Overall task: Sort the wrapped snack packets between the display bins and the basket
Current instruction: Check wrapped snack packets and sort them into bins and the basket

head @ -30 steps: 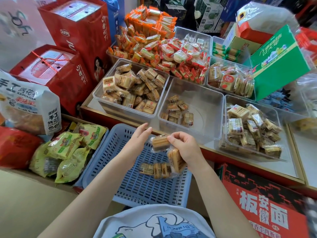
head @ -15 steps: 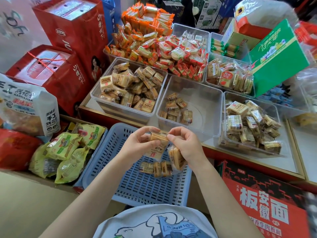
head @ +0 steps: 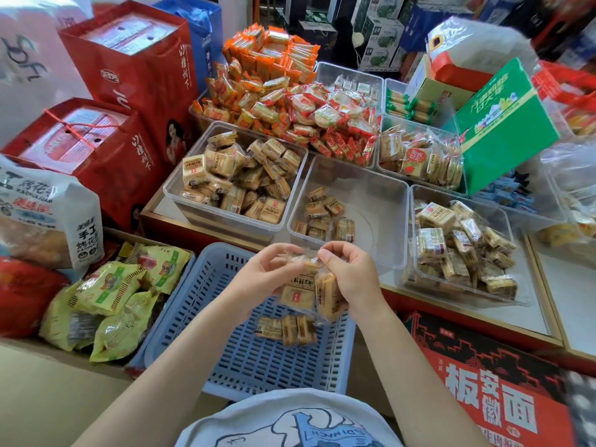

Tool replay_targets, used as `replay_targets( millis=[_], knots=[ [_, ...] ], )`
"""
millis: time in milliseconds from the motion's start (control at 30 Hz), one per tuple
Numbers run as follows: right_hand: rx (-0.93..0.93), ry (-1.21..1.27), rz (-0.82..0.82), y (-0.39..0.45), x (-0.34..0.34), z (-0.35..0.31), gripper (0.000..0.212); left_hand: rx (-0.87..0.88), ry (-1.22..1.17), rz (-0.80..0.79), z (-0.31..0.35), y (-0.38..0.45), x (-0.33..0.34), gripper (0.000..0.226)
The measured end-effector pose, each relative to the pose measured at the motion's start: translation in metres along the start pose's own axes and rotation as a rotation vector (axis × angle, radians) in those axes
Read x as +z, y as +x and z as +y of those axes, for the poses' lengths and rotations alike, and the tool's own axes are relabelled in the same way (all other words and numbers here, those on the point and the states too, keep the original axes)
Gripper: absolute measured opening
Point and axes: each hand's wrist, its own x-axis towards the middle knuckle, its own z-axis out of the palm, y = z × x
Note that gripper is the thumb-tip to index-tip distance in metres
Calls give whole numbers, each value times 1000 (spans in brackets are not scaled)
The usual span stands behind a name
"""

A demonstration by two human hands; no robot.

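Two clear-wrapped packets of tan biscuits point(head: 303, 290) hang upright at the centre of the frame, side by side and touching, above the blue slotted basket point(head: 225, 346). A few more packets point(head: 285, 329) lie on the basket floor just below them. Beyond, at mid-frame, the middle clear bin point(head: 371, 201) holds a small cluster in its near-left corner. The left bin point(head: 180, 201) and right bin point(head: 416, 275) sit heaped with similar packets.

Both forearms are bare from elbow to wrist, and the left hand point(head: 266, 277) and right hand point(head: 350, 279) carry no gloves, rings or watch. A pale grey T-shirt point(head: 245, 417) with a blue-and-white printed graphic and dark lettering covers the torso.
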Motion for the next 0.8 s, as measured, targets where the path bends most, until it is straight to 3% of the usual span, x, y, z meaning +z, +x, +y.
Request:
replay_targets(
  millis=[67,133,233,367,433,533,600,667,800],
  knots=[
    [73,46,24,1,0,1,8,-53,51,-88,-3,1,-1,39],
    [131,68,42,2,0,4,9,-65,47,-54,-7,3,0,39],
    [242,109,43,3,-1,6,26,-64,23,31,-12,4,3,36],
    [345,217,28,3,5,7,48,-80,44,-17,-14,5,14,73],
    [357,301,15,2,9,6,51,-49,110,19,-18,5,22,77],
    [298,394,-105,-1,7,5,46,-28,31,149,-18,4,22,59],
    [236,324,-148,0,0,4,30,-37,-85,149,-19,2,16,54],
    [202,265,-139,2,-4,4,18,-35,-144,137,-18,-3,10,57],
    [163,188,-143,2,-6,4,18,-21,-184,119,-16,-7,4,68]
  ],
)
